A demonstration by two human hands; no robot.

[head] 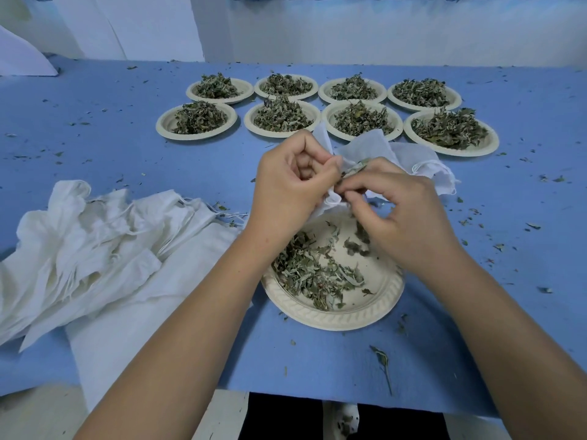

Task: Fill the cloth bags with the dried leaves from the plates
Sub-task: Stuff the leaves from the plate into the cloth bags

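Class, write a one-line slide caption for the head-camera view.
Left hand grips a white cloth bag, right hand pinches dried leaves at its mouth above the near plate; eight heaped plates behind.

**Leaves at the Bag's Mouth**

Over a thinly strewn plate point(333, 322), the left hand point(292, 182) grips the edge of a white cloth bag point(381, 150). The right hand point(403, 214) pinches dried leaves point(354, 168) at its opening. Eight heaped plates point(197, 136) (two rows of four) sit beyond, and a pile of bags point(95, 242) lies to the left.
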